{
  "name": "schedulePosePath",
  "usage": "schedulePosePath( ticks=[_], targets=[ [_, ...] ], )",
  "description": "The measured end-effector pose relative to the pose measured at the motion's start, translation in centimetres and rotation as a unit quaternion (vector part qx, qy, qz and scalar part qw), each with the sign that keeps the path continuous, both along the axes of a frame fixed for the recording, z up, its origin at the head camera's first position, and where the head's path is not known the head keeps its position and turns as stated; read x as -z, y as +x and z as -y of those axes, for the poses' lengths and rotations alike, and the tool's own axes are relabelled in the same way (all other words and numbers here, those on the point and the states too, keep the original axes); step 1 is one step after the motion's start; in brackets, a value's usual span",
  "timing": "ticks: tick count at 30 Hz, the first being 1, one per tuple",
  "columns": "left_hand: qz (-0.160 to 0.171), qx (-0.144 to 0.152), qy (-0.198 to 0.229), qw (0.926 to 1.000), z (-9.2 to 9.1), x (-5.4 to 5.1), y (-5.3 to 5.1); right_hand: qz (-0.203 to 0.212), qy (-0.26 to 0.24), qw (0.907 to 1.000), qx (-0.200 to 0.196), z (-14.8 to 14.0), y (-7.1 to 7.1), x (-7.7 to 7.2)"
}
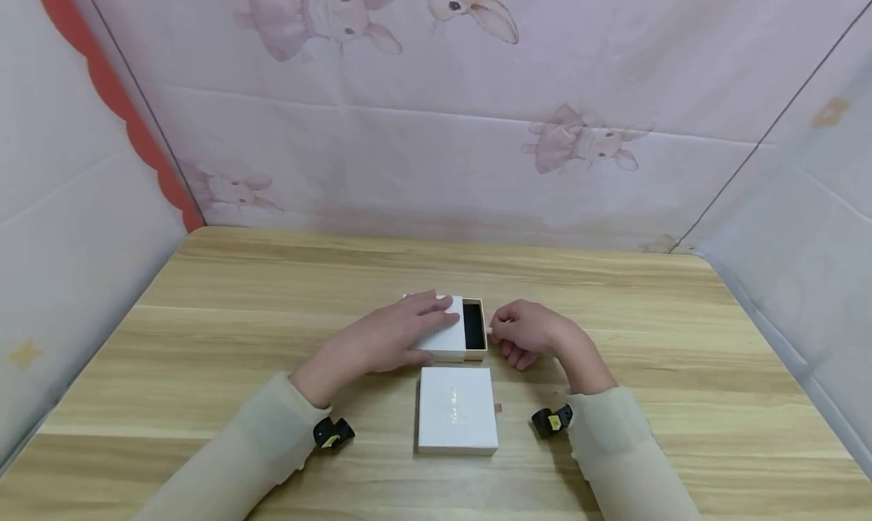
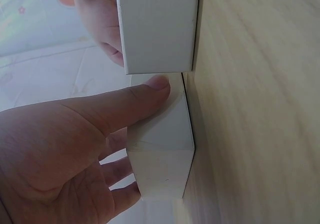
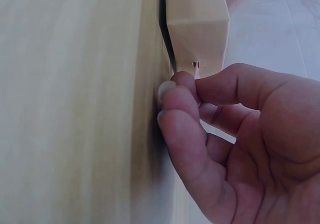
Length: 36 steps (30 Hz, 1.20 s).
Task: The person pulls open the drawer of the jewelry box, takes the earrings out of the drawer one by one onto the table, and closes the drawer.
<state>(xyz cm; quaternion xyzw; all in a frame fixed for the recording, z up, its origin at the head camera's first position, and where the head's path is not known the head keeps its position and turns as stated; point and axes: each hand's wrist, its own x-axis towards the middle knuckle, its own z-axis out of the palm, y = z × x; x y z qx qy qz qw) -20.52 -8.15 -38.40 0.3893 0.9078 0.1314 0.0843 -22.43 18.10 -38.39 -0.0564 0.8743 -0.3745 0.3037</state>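
Note:
A white sliding box (image 1: 444, 343) lies on the table with its drawer (image 1: 474, 330) partly out to the right, showing a black inside. My left hand (image 1: 388, 338) lies over the box's left part; in the left wrist view its thumb presses the near side of the box (image 2: 162, 134) and the fingers reach over the top. At the drawer's right end, my right hand (image 1: 534, 330) pinches a small ribbon tab between thumb and forefinger, the other fingers curled. The right wrist view shows the tab (image 3: 196, 71) coming out of the drawer end (image 3: 197, 41).
A second white box (image 1: 458, 411) with gold lettering lies shut just nearer to me, its ribbon tab (image 1: 499, 408) sticking out right. The wooden table (image 1: 272, 279) meets a rabbit-print cloth wall (image 1: 436, 173) at the back.

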Motion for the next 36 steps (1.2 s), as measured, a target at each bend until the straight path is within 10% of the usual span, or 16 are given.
schedulePosePath(
  ticks=[36],
  targets=[
    [0.004, -0.002, 0.001, 1.0000, 0.02, -0.18, 0.26, 0.001, 0.006, 1.0000, -0.004, -0.14, -0.07, -0.13]
  ],
)
